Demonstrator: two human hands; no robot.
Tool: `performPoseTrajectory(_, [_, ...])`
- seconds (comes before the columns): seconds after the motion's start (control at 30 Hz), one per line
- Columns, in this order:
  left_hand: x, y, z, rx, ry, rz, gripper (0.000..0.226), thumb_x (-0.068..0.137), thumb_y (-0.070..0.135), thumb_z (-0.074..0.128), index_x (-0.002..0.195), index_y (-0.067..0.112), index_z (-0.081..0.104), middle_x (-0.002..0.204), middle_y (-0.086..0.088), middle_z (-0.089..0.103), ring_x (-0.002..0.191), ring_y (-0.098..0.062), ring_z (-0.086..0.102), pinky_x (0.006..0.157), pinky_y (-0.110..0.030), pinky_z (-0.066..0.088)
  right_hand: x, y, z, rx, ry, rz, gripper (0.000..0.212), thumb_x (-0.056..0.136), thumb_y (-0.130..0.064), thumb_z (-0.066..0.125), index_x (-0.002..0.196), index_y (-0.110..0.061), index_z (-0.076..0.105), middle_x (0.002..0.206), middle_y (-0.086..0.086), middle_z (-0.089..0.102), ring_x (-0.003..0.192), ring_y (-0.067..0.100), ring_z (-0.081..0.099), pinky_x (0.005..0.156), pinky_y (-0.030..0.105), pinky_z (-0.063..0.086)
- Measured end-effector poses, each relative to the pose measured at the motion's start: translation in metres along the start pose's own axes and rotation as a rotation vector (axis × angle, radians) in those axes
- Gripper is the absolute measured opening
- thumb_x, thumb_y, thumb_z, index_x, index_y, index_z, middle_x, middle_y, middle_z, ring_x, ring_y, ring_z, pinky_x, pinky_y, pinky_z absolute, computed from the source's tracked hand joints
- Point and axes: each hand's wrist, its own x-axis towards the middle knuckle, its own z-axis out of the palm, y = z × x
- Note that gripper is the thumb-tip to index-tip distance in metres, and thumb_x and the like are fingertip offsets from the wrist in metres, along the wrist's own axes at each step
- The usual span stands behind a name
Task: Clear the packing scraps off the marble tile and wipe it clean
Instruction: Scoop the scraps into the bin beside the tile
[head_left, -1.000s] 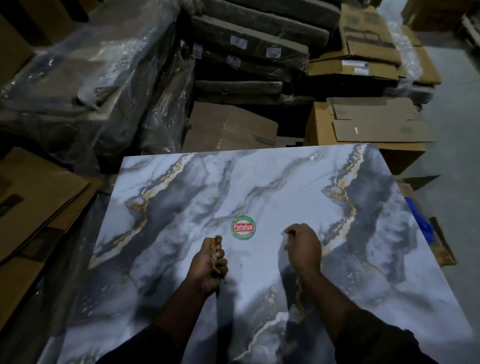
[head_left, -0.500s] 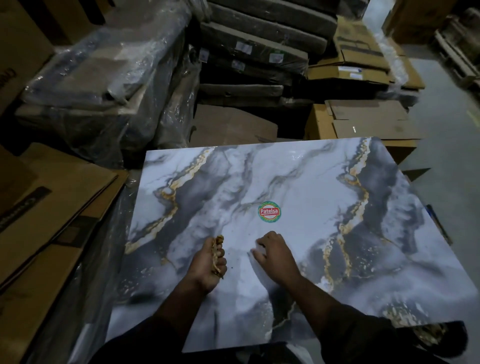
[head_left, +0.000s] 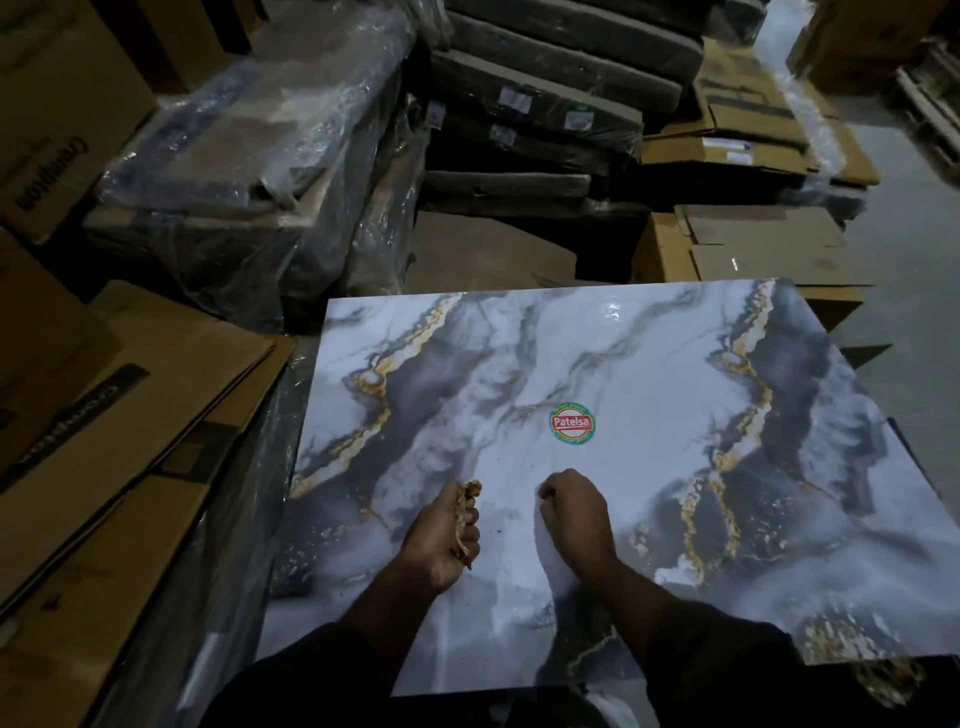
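A glossy marble tile (head_left: 649, 364), white and grey with gold veins, lies flat in front of me with a round red and green sticker (head_left: 572, 423) near its middle. My left hand (head_left: 441, 540) is closed around a bunch of tan packing scraps (head_left: 464, 514), held just above the tile's near left part. My right hand (head_left: 574, 514) rests on the tile below the sticker, fingers curled with the fingertips pinched together at the surface; whether it holds anything I cannot tell. Small dark specks (head_left: 496, 532) lie on the tile between my hands.
Flattened cardboard boxes (head_left: 104, 415) are stacked at the left. Plastic-wrapped bundles (head_left: 249, 171) and dark packed tile boxes (head_left: 545, 104) stand beyond the tile. More cardboard (head_left: 769, 249) lies at the far right, next to bare concrete floor (head_left: 914, 291).
My right hand has slid left and toward me across the tile, from right of the sticker to below it. My left hand keeps the scraps. My head has shifted, moving the tile rightward in view.
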Motion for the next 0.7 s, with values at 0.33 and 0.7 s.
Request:
performPoseTrajectory(0.33, [0.004, -0.001, 0.015, 0.024, 0.017, -0.016, 0.037, 0.105, 0.039, 0.045, 0.075, 0.018, 0.051, 0.055, 0.005, 0.041, 0.037, -0.007, 0.031, 0.035, -0.016, 0.022, 0.044, -0.006, -0.001, 0.182, -0.026, 0.014, 0.023, 0.091, -0.006, 0.063, 0.110, -0.007, 0.077, 0.116, 0.012, 0.068, 0.109, 0.026, 0.064, 0.096, 0.029, 0.044])
performPoseTrajectory(0.7, [0.004, 0.001, 0.043, 0.081, 0.038, 0.037, 0.030, 0.099, 0.030, 0.051, 0.072, 0.018, 0.058, 0.057, 0.004, 0.041, 0.040, -0.008, 0.029, 0.040, -0.017, 0.019, -0.001, 0.007, -0.011, 0.373, -0.044, 0.241, 0.008, 0.086, -0.006, 0.069, 0.086, -0.008, 0.077, 0.088, 0.005, 0.075, 0.082, 0.016, 0.067, 0.080, 0.026, 0.051])
